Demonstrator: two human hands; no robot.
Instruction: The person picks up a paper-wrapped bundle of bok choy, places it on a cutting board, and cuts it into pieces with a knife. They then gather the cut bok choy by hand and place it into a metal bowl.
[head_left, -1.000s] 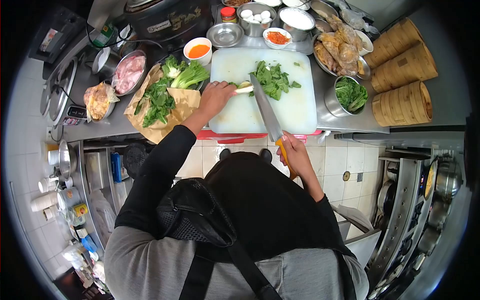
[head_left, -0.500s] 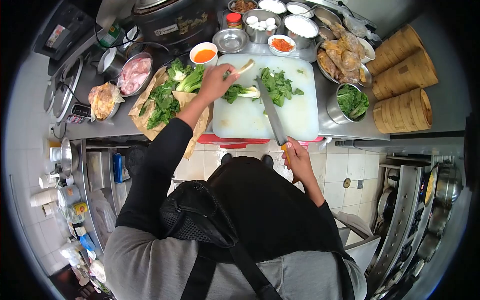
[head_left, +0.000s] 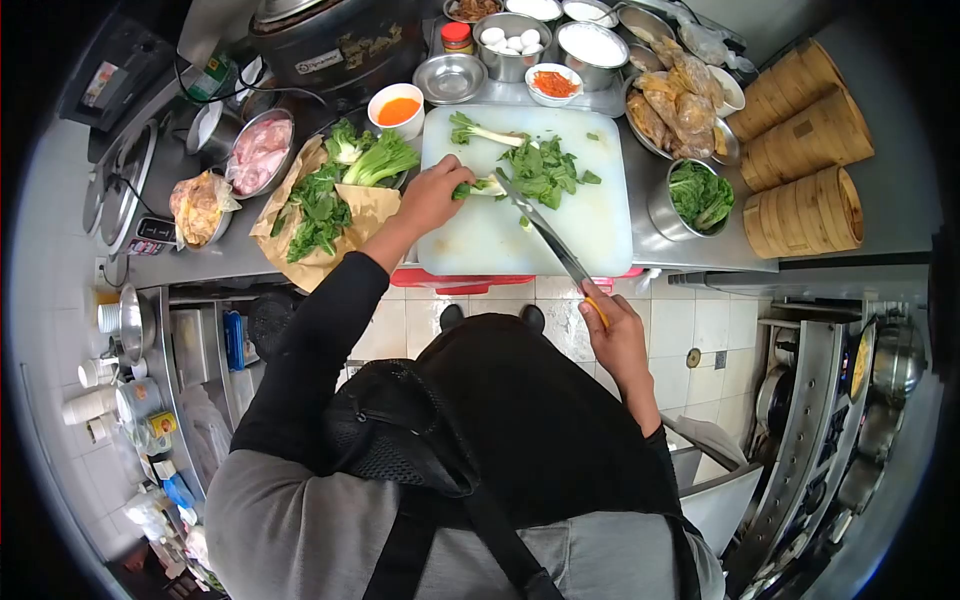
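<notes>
My right hand (head_left: 617, 330) is wrapped round the yellow handle of a long knife (head_left: 552, 241). Its blade slants up and left over the white cutting board (head_left: 480, 245), with the tip beside a short pale-stemmed piece of leafy green (head_left: 484, 187). The fingers of my left hand (head_left: 436, 194) are closed on that piece at its leafy end, low over the board. Chopped green leaves (head_left: 547, 172) lie in a loose heap right of the blade tip. Across the board's upper left rests another stalk (head_left: 492, 133) with leaves at its left end.
Whole leafy greens (head_left: 318, 205) lie on brown paper (head_left: 375, 206) at the left, near a bowl of raw meat (head_left: 264, 150). Behind the board stand an orange-filled bowl (head_left: 398, 110), a metal dish (head_left: 449, 78) and a pot of eggs (head_left: 512, 45). A pot of greens (head_left: 690, 200) and bamboo steamers (head_left: 803, 212) stand right.
My left hand has let go of the pale stalk, now lying on the upper board, and moved down onto the other piece. The knife has tilted further left, its handle shifting right and down.
</notes>
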